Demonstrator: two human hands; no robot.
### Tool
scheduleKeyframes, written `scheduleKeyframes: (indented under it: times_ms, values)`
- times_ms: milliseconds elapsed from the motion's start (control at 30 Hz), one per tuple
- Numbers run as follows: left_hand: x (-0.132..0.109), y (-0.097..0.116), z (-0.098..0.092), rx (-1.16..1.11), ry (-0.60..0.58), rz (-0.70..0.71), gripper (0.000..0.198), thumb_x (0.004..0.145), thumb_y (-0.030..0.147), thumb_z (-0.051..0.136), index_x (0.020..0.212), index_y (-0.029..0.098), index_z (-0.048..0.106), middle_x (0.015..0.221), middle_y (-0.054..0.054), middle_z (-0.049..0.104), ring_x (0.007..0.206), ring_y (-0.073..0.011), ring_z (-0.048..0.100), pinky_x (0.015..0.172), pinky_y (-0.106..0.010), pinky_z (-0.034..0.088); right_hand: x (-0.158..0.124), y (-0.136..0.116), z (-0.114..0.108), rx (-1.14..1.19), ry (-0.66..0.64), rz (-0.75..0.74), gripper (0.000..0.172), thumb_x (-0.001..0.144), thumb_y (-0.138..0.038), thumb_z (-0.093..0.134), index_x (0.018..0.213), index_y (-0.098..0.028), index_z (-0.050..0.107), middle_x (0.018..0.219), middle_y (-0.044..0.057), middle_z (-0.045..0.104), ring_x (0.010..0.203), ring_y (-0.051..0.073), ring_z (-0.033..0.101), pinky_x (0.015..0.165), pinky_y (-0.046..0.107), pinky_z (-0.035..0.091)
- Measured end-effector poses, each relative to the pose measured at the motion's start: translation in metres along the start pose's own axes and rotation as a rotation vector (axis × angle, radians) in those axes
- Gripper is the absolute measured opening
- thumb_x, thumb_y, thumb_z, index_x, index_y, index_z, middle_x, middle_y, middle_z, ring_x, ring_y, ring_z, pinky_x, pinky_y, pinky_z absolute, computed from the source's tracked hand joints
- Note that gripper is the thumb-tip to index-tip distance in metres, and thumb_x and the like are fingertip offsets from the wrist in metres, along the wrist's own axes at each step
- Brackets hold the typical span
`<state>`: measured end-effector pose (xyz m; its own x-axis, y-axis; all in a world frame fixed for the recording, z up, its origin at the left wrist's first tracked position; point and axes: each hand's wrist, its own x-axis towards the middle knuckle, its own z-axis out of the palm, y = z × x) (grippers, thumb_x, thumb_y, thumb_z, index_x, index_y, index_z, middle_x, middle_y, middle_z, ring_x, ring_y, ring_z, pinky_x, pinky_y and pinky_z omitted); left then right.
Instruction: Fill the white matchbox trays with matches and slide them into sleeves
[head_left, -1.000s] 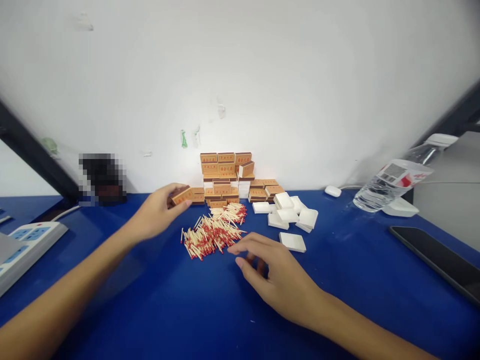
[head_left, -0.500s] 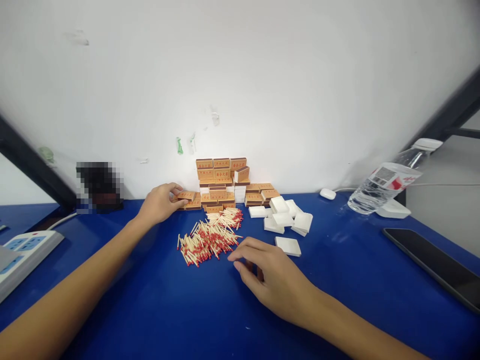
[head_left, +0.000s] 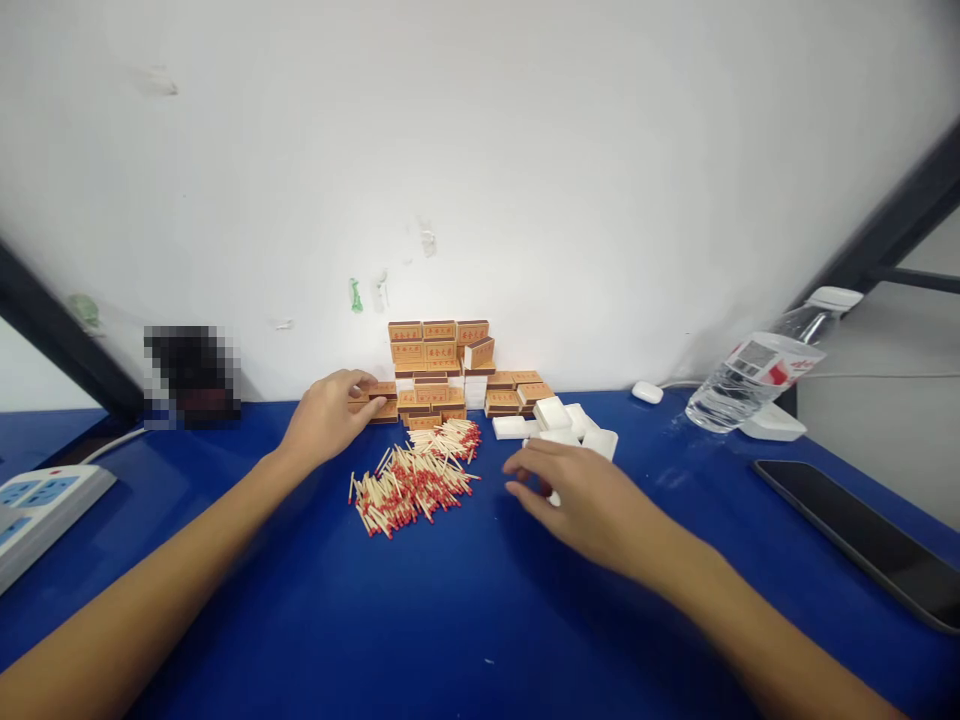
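Observation:
At the left end of the matchbox stacks, my left hand (head_left: 334,415) has its thumb and fingers closed around an orange matchbox (head_left: 384,389) lying on the low pile. My right hand (head_left: 574,490) is over the front of the white matchbox trays (head_left: 553,412), hiding some of them. Its fingers are bent and apart, with nothing visibly held. A heap of loose red-tipped matches (head_left: 412,485) lies on the blue table between my hands. Behind it, orange matchboxes (head_left: 440,352) are stacked against the wall, with one box (head_left: 478,353) set at an angle.
A clear water bottle (head_left: 757,370) leans at the right, close to a white charger-like block (head_left: 776,422) and a small white case (head_left: 647,392). A black phone (head_left: 862,535) lies nearer. To the left are a power strip (head_left: 52,510) and a blurred dark object (head_left: 193,375).
My right hand has moved right and slightly away from me, from beside the matches to over the white trays. The left hand stays at the left matchbox pile, its thumb slightly farther right.

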<state>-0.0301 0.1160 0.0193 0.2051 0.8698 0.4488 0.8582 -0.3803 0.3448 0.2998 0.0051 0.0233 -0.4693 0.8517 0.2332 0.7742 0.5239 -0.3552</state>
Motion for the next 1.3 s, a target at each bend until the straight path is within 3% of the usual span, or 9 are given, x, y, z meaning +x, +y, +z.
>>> scheduleKeyframes:
  times_ms: [200,333,500,600,733,867,1000,1100,1300]
  values:
    - [-0.053,0.018,-0.027,0.008,-0.044,0.049,0.031,0.096,0.047,0.059,0.106,0.021,0.072,0.095,-0.005,0.077,0.084,-0.0218,0.070,0.076,-0.033,0.053,-0.014,0.041,-0.034,-0.038,-0.176,0.142,0.028,0.082,-0.043,0.079,0.103,-0.025,0.071,0.103,0.006,0.068,0.087,0.024,0.065,0.073,0.036,0.049]
    - [-0.077,0.039,-0.031,0.000,-0.085,0.167,0.029,0.100,0.044,0.056,0.097,0.023,0.074,0.089,-0.004,0.076,0.079,-0.0196,0.068,0.072,-0.032,0.050,-0.018,0.046,-0.040,-0.023,-0.273,0.213,0.024,0.076,-0.036,0.082,0.095,-0.024,0.072,0.097,0.006,0.068,0.082,0.024,0.064,0.067,0.034,0.047]
    - [-0.093,0.076,-0.027,-0.129,-0.122,0.328,0.023,0.101,0.041,0.059,0.106,0.024,0.074,0.096,-0.005,0.076,0.085,-0.0196,0.069,0.078,-0.033,0.053,-0.012,0.017,-0.030,0.119,-0.233,0.107,0.022,0.082,-0.035,0.079,0.100,-0.024,0.072,0.094,0.003,0.068,0.084,0.021,0.063,0.074,0.033,0.047]
    - [-0.106,0.094,-0.020,-0.116,-0.212,0.404,0.039,0.096,0.052,0.064,0.123,0.023,0.069,0.106,-0.009,0.074,0.096,-0.0259,0.069,0.086,-0.041,0.055,-0.009,-0.011,-0.014,0.221,-0.273,0.022,0.023,0.082,-0.030,0.080,0.103,-0.026,0.072,0.096,0.001,0.067,0.084,0.018,0.061,0.075,0.031,0.046]
    - [-0.123,0.103,-0.009,-0.057,-0.325,0.419,0.049,0.082,0.058,0.078,0.114,0.022,0.070,0.102,-0.009,0.069,0.093,-0.0299,0.066,0.078,-0.045,0.056,-0.007,-0.032,0.006,0.378,-0.320,-0.051,0.035,0.080,-0.032,0.086,0.112,-0.027,0.073,0.103,0.000,0.066,0.085,0.015,0.061,0.073,0.027,0.046]
    - [-0.127,0.101,-0.003,-0.030,-0.340,0.395,0.042,0.084,0.048,0.078,0.114,0.020,0.070,0.104,-0.008,0.065,0.095,-0.0293,0.064,0.079,-0.047,0.056,-0.003,-0.021,0.004,0.424,-0.238,-0.002,0.044,0.080,-0.051,0.084,0.115,-0.028,0.073,0.097,0.000,0.067,0.081,0.015,0.060,0.072,0.029,0.047]
    - [-0.124,0.101,-0.007,-0.048,-0.354,0.395,0.025,0.090,0.041,0.072,0.103,0.020,0.070,0.101,-0.006,0.064,0.097,-0.0278,0.062,0.082,-0.046,0.054,0.004,0.005,-0.003,0.303,-0.053,0.084,0.022,0.098,-0.043,0.065,0.106,-0.025,0.074,0.091,0.002,0.071,0.077,0.016,0.059,0.070,0.031,0.046]
    - [-0.123,0.101,-0.009,-0.079,-0.398,0.376,0.022,0.088,0.039,0.074,0.100,0.021,0.069,0.098,-0.004,0.063,0.094,-0.0264,0.063,0.079,-0.043,0.053,0.015,0.015,0.002,0.230,0.014,0.062,0.016,0.097,-0.033,0.062,0.099,-0.022,0.074,0.088,0.003,0.071,0.073,0.016,0.058,0.068,0.031,0.045]
    - [-0.120,0.099,-0.009,-0.065,-0.444,0.345,0.027,0.086,0.042,0.075,0.096,0.019,0.068,0.098,-0.005,0.066,0.092,-0.0265,0.066,0.076,-0.041,0.053,0.042,-0.012,0.029,0.146,0.009,0.071,0.015,0.087,-0.034,0.070,0.082,-0.020,0.071,0.075,0.001,0.067,0.068,0.015,0.056,0.064,0.030,0.039]
